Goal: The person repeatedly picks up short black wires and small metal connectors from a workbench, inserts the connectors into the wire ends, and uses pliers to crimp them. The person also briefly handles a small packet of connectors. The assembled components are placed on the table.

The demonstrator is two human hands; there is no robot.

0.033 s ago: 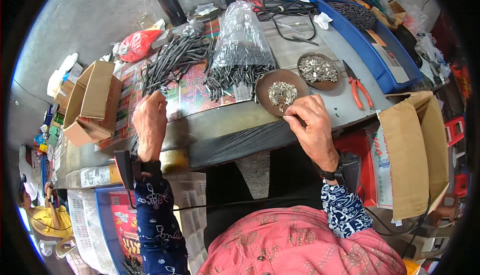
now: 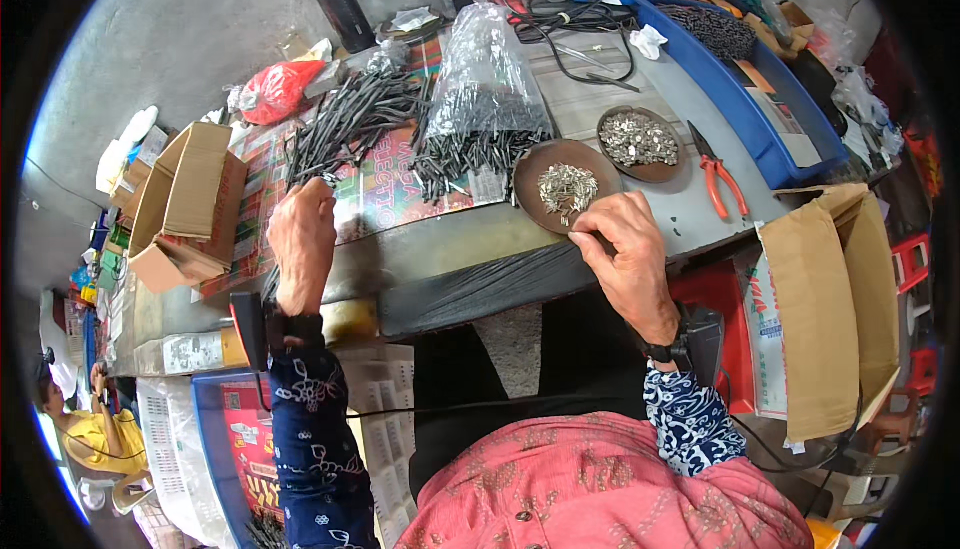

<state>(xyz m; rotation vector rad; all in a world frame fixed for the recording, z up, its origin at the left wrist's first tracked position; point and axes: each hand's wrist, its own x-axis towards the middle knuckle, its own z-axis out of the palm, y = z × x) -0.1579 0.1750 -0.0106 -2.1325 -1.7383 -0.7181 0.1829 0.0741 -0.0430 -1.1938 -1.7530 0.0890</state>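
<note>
My left hand (image 2: 301,249) is held over the table's near edge, fingers curled closed, beside a heap of thin black strips (image 2: 355,119). What it grips, if anything, is hidden. Thumb and forefinger of my right hand (image 2: 625,254) are pinched together at the near rim of a brown bowl (image 2: 532,192); anything between them is too small to name. Small silvery metal pieces (image 2: 568,190) lie in that bowl. Flatter metal bits (image 2: 638,137) fill a second round dish behind it. More short black pieces (image 2: 480,154) spill from a clear plastic bag (image 2: 488,64).
Red-handled pliers (image 2: 718,174) lie right of the dishes, near a long blue tray (image 2: 740,84). Open cardboard boxes stand at left (image 2: 190,199) and right (image 2: 825,299). A black flask (image 2: 338,4) and a red bag (image 2: 272,94) are at the back. Another person (image 2: 100,434) sits far left.
</note>
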